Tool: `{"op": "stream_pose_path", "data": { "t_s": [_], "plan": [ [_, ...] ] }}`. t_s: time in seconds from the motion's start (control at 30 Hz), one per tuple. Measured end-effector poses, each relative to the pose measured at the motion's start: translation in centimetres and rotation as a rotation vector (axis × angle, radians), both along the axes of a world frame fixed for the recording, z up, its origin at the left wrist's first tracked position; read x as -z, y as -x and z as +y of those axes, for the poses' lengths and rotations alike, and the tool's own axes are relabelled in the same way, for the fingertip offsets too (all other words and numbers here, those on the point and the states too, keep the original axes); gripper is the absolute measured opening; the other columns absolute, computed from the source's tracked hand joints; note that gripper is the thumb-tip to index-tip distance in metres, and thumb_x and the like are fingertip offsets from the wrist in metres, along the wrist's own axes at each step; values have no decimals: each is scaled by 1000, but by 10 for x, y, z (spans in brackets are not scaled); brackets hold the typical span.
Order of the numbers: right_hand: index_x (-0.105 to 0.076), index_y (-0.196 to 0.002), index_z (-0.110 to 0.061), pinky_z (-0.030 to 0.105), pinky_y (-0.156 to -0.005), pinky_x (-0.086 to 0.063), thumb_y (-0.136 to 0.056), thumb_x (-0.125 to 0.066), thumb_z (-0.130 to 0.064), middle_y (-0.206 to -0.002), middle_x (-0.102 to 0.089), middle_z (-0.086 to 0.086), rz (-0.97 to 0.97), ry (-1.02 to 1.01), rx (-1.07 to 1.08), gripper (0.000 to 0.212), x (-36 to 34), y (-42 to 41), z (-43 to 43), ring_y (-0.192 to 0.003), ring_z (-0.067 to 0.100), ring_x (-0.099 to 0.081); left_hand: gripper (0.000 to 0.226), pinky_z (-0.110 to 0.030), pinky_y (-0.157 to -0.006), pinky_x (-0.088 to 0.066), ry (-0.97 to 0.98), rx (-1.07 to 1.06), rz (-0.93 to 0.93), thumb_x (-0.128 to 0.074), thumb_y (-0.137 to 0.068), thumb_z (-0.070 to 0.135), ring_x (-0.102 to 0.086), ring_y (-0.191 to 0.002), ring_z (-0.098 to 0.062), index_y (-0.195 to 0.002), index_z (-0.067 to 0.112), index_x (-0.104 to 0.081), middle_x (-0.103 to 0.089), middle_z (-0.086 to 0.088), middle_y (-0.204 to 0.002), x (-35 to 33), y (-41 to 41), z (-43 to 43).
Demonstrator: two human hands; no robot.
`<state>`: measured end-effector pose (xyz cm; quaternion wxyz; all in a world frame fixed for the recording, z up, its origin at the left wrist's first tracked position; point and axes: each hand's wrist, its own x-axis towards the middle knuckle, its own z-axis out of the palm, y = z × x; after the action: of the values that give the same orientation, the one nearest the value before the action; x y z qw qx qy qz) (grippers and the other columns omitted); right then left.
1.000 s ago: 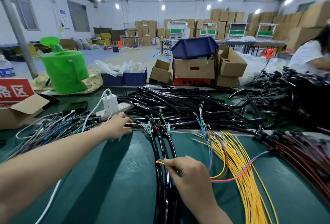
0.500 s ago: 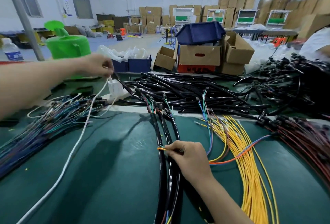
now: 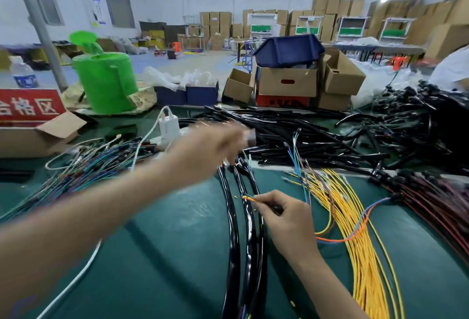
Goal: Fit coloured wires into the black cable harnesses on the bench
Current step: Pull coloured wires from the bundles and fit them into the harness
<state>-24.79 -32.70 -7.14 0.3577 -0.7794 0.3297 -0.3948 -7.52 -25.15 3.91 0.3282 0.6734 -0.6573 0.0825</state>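
Three black cable harnesses point(image 3: 234, 232) lie side by side on the green bench mat point(image 3: 165, 255), running away from me. My right hand point(image 3: 286, 217) rests over them and pinches the ends of thin orange and blue wires point(image 3: 337, 239), whose tips point left. My left hand point(image 3: 213, 148) is motion-blurred just above the far ends of the harnesses; its grip is unreadable. A bundle of yellow wires point(image 3: 360, 255) fans out to the right of my right hand.
A heap of black cables point(image 3: 291, 128) fills the far side of the bench. Multi-coloured wired harnesses point(image 3: 83, 166) lie at left, red-and-black wires point(image 3: 436, 202) at right. A white charger point(image 3: 168, 125), a green watering can point(image 3: 106, 82) and cardboard boxes point(image 3: 286, 82) stand behind.
My left hand has swung from the upper left, where it lifted a black harness, down and right to the far ends of the harnesses. My right hand keeps pinching the wires.
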Motion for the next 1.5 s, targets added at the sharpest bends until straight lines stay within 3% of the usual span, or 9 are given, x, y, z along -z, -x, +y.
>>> {"op": "stream_pose_path", "data": {
  "t_s": [0.1, 0.17, 0.3, 0.53, 0.73, 0.97, 1.27, 1.4, 1.5],
  "plan": [
    [-75, -75, -25, 20, -64, -51, -78, -75, -12, -67, -71, -10, -110, -163, -44, 14, -6, 1, -4, -64, 5, -65, 32, -21, -69, -40, -79, 18, 37, -47, -90, 40, -56, -80, -7, -107, 21, -67, -66, 13, -85, 70, 27, 25],
    [-74, -73, -25, 20, -64, -50, -78, -75, -9, -67, -72, -6, -128, -218, -65, 17, -8, 1, -6, -65, 8, -65, 26, -25, -73, -44, -79, -23, 45, -52, -92, 36, -59, -83, -11, -105, 19, -67, -69, 7, -91, 102, 31, 27],
    [-72, -70, -21, 20, -66, -52, -77, -74, -4, -69, -72, -2, -161, -284, -138, 18, -9, 3, -5, -68, 12, -68, 29, -23, -69, -36, -37, -86, 142, -49, -89, 34, -55, -76, -12, -101, 16, -68, -70, 7, -88, 119, 25, 18],
    [-71, -74, -17, 12, -66, -48, -78, -69, 2, -73, -73, 2, -167, -313, -247, 19, -12, 4, -4, -71, 10, -68, 27, -32, -68, -45, -78, -23, 272, -41, -92, 37, -51, -62, -4, -98, 24, -64, -64, 20, -74, 125, 20, 16],
    [-70, -75, -24, 14, -71, -49, -80, -70, -4, -74, -72, -8, -125, -186, -173, 20, -12, 4, -1, -73, 6, -67, 38, -34, -67, -47, -59, 37, 325, -29, -91, 49, -53, -60, -7, -99, 28, -60, -66, 18, -78, 124, 20, 18],
    [-70, -78, -28, 24, -70, -52, -80, -70, -9, -75, -70, -16, -46, -30, -98, 19, -13, 6, 4, -76, 2, -66, 40, -34, -65, -50, -48, 51, 360, -31, -91, 48, -52, -59, -1, -104, 24, -61, -64, 19, -77, 127, 19, 19],
    [-70, -81, -24, 31, -49, -46, -74, -68, -18, -72, -67, -15, 88, 637, 26, 10, -16, 7, 9, -61, 12, -55, 41, -27, -60, -44, -46, 19, 355, -31, -92, 47, -51, -59, 8, -109, 27, -63, -62, 27, -79, 130, 19, 18],
    [-69, -80, -26, 30, -46, -45, -75, -67, -19, -70, -65, -15, 108, 664, 20, 9, -15, 7, 8, -60, 12, -54, 31, -29, -61, -44, -46, 24, 352, -39, -94, 33, -50, -58, 4, -112, 25, -63, -62, 25, -76, 129, 19, 18],
    [-69, -79, -29, 30, -53, -49, -73, -67, -22, -70, -66, -16, 96, 491, 13, 10, -15, 6, 8, -64, 8, -60, 29, -22, -61, -42, -37, 50, 335, -42, -94, 29, -51, -60, 4, -115, 28, -62, -62, 22, -75, 126, 20, 19]
  ]
}}
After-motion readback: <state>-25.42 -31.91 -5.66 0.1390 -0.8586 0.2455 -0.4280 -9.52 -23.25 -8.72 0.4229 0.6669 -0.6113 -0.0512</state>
